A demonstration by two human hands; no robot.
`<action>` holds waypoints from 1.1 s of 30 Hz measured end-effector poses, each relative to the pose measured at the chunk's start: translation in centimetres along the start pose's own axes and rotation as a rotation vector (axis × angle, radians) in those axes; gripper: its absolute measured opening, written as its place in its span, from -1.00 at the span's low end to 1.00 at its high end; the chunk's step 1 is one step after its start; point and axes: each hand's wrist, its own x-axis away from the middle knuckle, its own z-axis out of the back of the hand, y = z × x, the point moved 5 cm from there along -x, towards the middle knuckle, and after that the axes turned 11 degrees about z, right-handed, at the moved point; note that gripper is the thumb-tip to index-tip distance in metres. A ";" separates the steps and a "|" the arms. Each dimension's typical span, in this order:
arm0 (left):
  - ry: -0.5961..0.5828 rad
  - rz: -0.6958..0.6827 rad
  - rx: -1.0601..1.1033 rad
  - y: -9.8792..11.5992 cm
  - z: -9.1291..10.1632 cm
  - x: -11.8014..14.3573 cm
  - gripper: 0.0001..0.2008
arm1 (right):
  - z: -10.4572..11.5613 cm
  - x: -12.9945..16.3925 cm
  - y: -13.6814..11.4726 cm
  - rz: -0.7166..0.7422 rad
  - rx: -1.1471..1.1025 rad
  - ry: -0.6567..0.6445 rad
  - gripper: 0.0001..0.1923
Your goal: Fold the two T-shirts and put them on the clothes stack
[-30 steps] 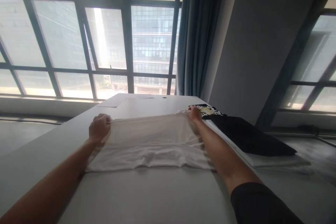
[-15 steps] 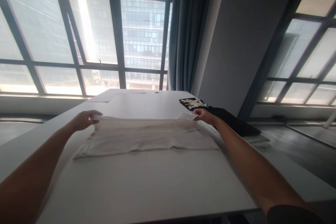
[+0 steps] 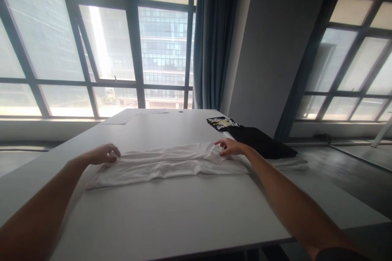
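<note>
A white garment point(image 3: 165, 163) lies folded into a long band across the white table point(image 3: 171, 212). My left hand point(image 3: 104, 154) pinches the garment's far left corner. At the far right corner, my right hand point(image 3: 230, 147) grips a bunched bit of the same cloth. Both arms reach forward from the near edge, one on each side of the garment.
A stack of folded clothes, with a black garment point(image 3: 260, 142) on top, sits at the table's right edge, beside a black printed item point(image 3: 223, 122). Paper sheets point(image 3: 122, 118) lie at the far side. Large windows and a blue curtain point(image 3: 211, 40) stand behind the table.
Both hands have drawn the garment's far edge toward me, so the cloth is folded narrower than a second ago. The camera view has also tilted and shifted.
</note>
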 end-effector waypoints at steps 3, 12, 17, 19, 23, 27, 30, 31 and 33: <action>0.050 0.011 0.018 -0.4 0.9 0.1 -0.46 | 0.9 0.0 -0.3 0.051 -0.073 0.114 -0.41; 0.001 0.092 0.169 -4.6 2.9 1.5 -0.45 | 2.9 3.8 -0.6 0.010 -0.539 -0.065 -0.63; 0.001 0.152 0.106 -5.7 2.9 1.1 -0.65 | 2.6 5.4 -0.3 -0.090 -0.585 -0.235 -0.47; 0.095 0.155 0.042 -4.6 3.2 0.6 -0.69 | 2.8 5.3 -0.3 -0.090 -0.551 -0.206 -0.40; 0.173 0.071 0.050 0.0 2.0 -0.4 -0.55 | 3.1 4.2 0.2 -0.152 -0.297 -0.073 -0.29; 0.012 -0.072 0.080 4.5 -1.6 -0.9 -0.34 | 2.3 3.3 0.9 -0.440 0.037 -0.012 -0.21; -0.089 -0.092 0.035 5.3 -3.5 -1.1 -0.24 | 0.4 2.7 0.5 -0.528 0.111 -0.120 -0.19; -0.112 -0.089 0.022 5.3 -3.7 -1.1 -0.23 | -0.2 2.3 0.2 -0.510 0.131 -0.153 -0.23; -0.137 -0.073 0.003 4.9 -3.7 -1.1 -0.22 | -1.1 1.3 -0.4 -0.453 0.185 -0.209 -0.37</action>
